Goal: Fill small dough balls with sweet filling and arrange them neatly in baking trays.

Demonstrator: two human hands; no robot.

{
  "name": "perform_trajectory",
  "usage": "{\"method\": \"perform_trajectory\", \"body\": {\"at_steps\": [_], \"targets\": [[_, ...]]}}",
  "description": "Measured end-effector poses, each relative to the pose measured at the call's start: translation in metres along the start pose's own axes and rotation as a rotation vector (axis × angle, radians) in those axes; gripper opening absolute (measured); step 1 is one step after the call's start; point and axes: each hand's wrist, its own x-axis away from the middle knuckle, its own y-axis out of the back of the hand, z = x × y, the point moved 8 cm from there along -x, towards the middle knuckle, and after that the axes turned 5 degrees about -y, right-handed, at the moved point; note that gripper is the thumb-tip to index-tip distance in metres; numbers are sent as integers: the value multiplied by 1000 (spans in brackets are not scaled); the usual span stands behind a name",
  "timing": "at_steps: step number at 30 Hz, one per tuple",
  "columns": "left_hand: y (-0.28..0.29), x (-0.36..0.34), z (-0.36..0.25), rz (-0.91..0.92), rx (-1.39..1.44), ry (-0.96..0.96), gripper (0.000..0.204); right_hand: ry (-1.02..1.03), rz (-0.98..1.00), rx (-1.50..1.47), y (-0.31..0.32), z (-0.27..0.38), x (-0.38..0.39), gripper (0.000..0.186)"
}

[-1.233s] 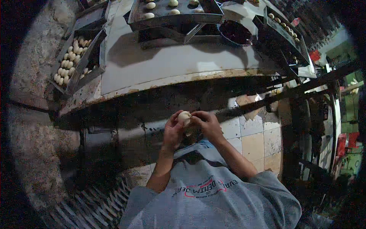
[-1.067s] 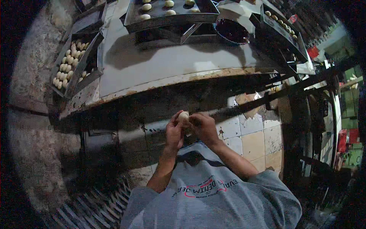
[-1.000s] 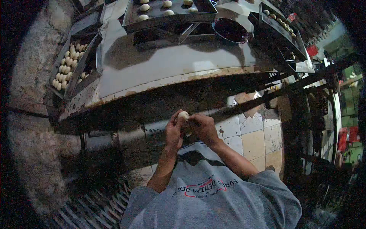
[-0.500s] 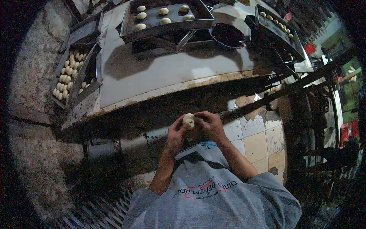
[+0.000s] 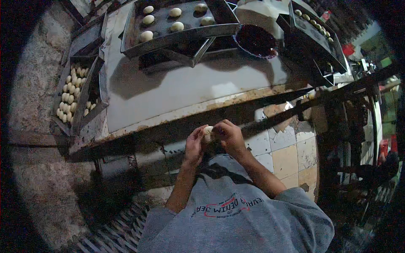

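A small pale dough ball is held up in front of my body, off the table's near edge. My left hand grips it from the left with fingers and thumb. From the other side my right hand pinches at its top and right edge, and its fingers cover part of the dough. Beyond them, on the table, a metal tray carries several round dough balls. A bowl with a dark red, glossy filling stands just right of that tray.
The pale table has a worn, chipped front edge. Deep metal trays at the left hold many small dough balls. Another long tray with a row of dough balls is at the right. A dark bar slants across the right side.
My right fingers have moved in over the dough, and the dark hole seen in it before no longer shows. The view has shifted slightly, so the trays appear a little displaced.
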Motion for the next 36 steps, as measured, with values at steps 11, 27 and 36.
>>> {"method": "perform_trajectory", "body": {"at_steps": [11,27,36], "targets": [[-4,-58,-50,-280,-455,-268,38,-402,311,-566,-22,-69,-78,39],[36,-163,-74,325,358,87,43,-4,58,-177,31,114,-392,41],[57,-178,-97,480,331,68,37,570,10,936,-39,-36,-652,24]]}}
